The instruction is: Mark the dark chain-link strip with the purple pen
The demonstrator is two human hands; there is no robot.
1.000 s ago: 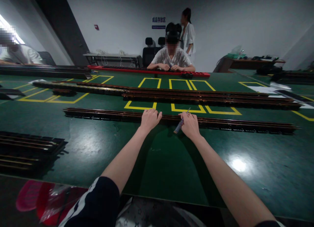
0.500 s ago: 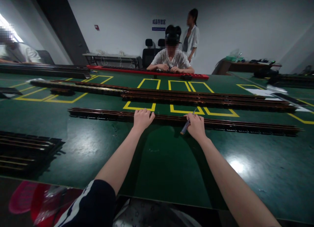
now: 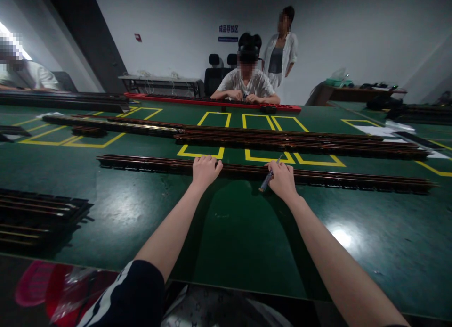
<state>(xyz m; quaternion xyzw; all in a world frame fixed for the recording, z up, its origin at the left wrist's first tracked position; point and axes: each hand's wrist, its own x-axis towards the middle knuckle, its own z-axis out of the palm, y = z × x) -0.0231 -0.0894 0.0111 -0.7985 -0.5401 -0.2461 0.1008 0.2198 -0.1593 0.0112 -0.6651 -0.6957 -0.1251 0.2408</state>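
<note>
A long, dark strip (image 3: 243,171) with thin coppery lines along it lies across the green table in front of me. My left hand (image 3: 206,170) is closed over it left of its middle, fingers curled around its far edge. Further right, my right hand (image 3: 282,178) rests at the same strip, closed on a slim tool (image 3: 266,181) with a greyish handle. The tool slants, its thin tip pointing up and away past my fingers. What kind of tool it is cannot be made out, and my right fingertips are partly hidden.
Beyond lie more bundled dark strips (image 3: 300,142) over yellow tape outlines (image 3: 201,155). Another dark stack (image 3: 38,218) sits near left. Across the table a person with a headset (image 3: 247,79) works at a red rail (image 3: 169,99); another person (image 3: 280,49) stands behind. Pink and red baskets (image 3: 35,282) are below the edge.
The standing person has moved slightly right and turned more toward the table. My hands stay in nearly the same places; the tool in my right hand has shifted very slightly.
</note>
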